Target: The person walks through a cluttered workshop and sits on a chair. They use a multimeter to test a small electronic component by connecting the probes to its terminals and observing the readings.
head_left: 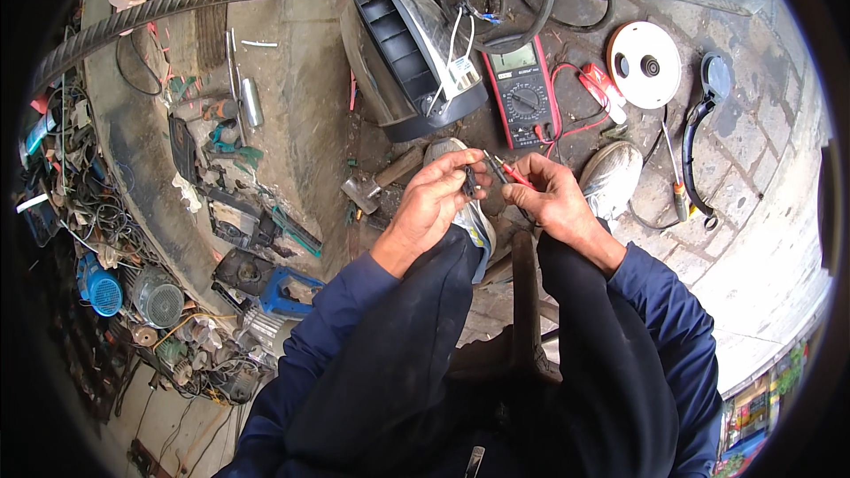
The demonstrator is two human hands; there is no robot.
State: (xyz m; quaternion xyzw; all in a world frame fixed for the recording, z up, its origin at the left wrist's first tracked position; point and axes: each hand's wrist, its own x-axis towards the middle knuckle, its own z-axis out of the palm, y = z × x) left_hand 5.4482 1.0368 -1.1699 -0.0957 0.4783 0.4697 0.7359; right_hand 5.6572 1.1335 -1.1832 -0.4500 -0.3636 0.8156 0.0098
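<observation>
My left hand [427, 208] is closed on a small dark part [470, 182], pinched between thumb and fingers; the fingers hide most of it and its kind cannot be made out. In my right hand [558, 199] are two multimeter probes, a red probe [517, 175] and a black probe [495, 167], their tips pointing toward the left hand. Both hands are close together above my knees. Just beyond them lies a red-framed multimeter [524, 99], with its leads running off to the right. A dark plastic housing [398, 44] with white wires stands to its left.
At the right lie a white round base [645, 80], a black curved handle [691, 143] and a screwdriver [680, 204]. A hammer [361, 195] rests left of my hands. Tools and scrap, including a blue motor [102, 288], crowd the left. A ribbed steel bar [150, 13] crosses the upper left.
</observation>
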